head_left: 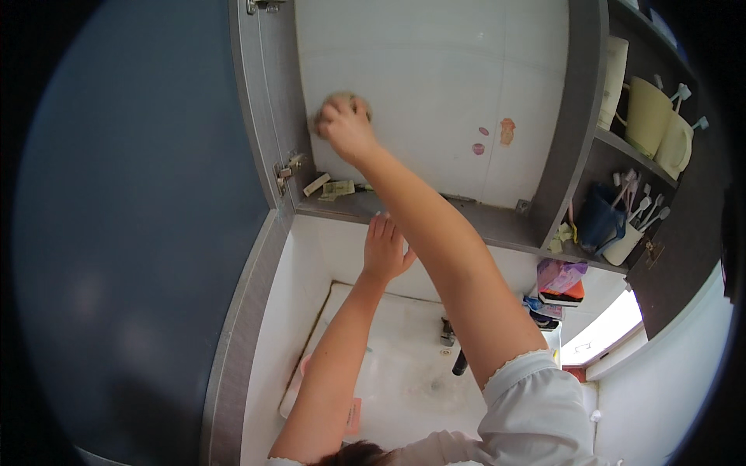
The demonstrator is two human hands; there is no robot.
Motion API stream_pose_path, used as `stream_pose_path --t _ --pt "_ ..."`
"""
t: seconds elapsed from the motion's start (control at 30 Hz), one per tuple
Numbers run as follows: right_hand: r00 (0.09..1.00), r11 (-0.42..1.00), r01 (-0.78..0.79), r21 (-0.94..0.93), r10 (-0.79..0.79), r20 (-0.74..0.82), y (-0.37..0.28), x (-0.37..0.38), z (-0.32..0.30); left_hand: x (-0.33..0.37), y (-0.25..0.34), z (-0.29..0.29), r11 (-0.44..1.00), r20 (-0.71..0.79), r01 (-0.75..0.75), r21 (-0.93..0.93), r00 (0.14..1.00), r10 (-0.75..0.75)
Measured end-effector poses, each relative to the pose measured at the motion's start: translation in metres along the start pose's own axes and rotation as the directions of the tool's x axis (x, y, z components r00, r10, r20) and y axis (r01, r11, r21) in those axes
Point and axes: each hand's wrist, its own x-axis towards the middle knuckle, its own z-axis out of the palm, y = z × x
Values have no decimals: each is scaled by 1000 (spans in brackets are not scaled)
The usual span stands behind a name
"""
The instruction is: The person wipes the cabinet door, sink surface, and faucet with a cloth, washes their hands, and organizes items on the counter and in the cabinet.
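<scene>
My right hand (pixel 348 130) reaches up and left into the cabinet, its fingers closed round a tan cloth (pixel 339 99). The cloth is pressed to the white tiled back wall (pixel 420 85), near the left side panel; motion blurs it, so its exact kind is hard to make out. Lower down, my left hand (pixel 386 247) rests against the grey bottom edge of the cabinet (pixel 489 220), fingers stretched upward and thumb apart, holding nothing. Small paper scraps (pixel 336 189) lie on the cabinet's bottom board, left of my right forearm.
A dark blue cabinet door (pixel 148 217) stands swung out at left on metal hinges (pixel 286 172). At right, side shelves hold a yellow mug (pixel 647 116), a blue cup (pixel 598 213) and several toothbrushes. Below are a white sink (pixel 412 357), a dark faucet (pixel 448 332) and packets (pixel 561 276).
</scene>
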Motion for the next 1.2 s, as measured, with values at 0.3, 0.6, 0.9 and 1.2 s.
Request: stream_pose_path --t 0.3,0.6,0.9,1.2 --pt "999 999 -14 36 15 -31 40 -7 -35 6 -2 -4 993 34 -43 -112 998 47" --pt "964 973 -217 71 226 -140 83 -81 -85 1 3 0 993 8 42 -114 999 -42" --pt "977 969 -171 -177 190 94 116 -125 -123 4 6 0 992 10 22 -123 1000 -21" --pt "891 878 -451 -163 454 -18 122 -136 -157 3 3 -5 991 -11 1 -131 1000 -3"
